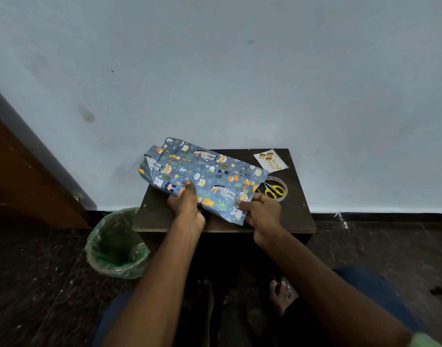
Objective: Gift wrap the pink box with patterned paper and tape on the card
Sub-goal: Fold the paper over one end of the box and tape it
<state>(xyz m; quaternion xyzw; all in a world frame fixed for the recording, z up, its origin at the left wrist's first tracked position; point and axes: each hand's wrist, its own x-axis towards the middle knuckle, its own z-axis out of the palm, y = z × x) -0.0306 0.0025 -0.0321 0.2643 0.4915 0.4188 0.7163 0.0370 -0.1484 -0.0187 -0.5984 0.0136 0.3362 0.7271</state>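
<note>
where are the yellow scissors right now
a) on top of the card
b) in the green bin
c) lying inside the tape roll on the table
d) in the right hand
c: the yellow-handled scissors lie within the ring of the tape roll on the table, right of the wrapped box; the right hand grips the paper instead, and the card sits apart, farther back.
</note>
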